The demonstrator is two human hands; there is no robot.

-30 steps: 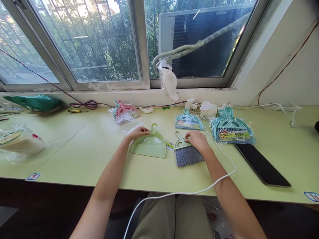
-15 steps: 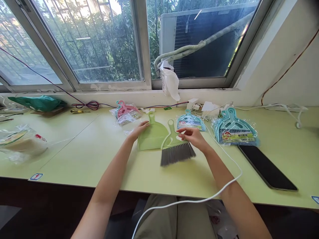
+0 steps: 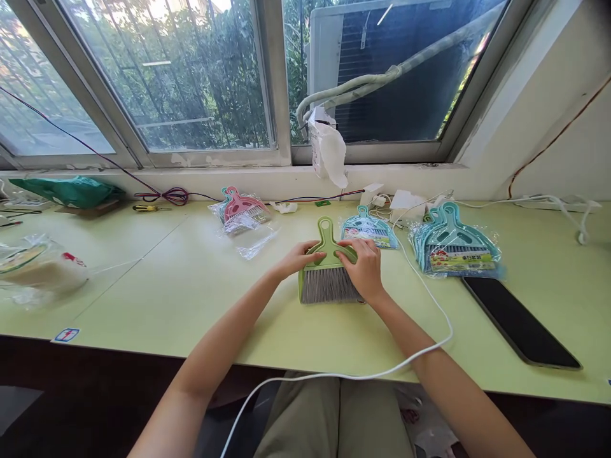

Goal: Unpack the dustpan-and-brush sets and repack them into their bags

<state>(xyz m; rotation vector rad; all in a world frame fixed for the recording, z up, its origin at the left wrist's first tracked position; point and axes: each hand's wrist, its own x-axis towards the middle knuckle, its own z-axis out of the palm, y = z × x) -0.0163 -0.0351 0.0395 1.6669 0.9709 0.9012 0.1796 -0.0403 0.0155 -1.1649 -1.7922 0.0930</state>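
A green hand brush (image 3: 329, 285) with grey bristles lies over a matching green dustpan (image 3: 301, 287), their handles lined up and pointing away from me. Only the dustpan's left edge shows clearly; the brush covers most of it. From the left, my left hand (image 3: 301, 257) grips the dustpan's side, its thumb resting on the brush. My right hand (image 3: 365, 264) is closed on the brush's right shoulder, thumb in front. Whether its fingers also reach round the dustpan is hidden.
Wrapped pink brush sets (image 3: 242, 210) lie behind on the left. Wrapped blue sets stand behind (image 3: 367, 228) and to the right (image 3: 458, 245). A black phone (image 3: 522, 324) lies at right. A white cable (image 3: 429, 346) crosses my right forearm; a plastic-bagged item (image 3: 45, 270) sits at left.
The brush has moved left and slightly up onto the dustpan, from overlapping its right side to lying over it. My hands have come closer together around the pair.
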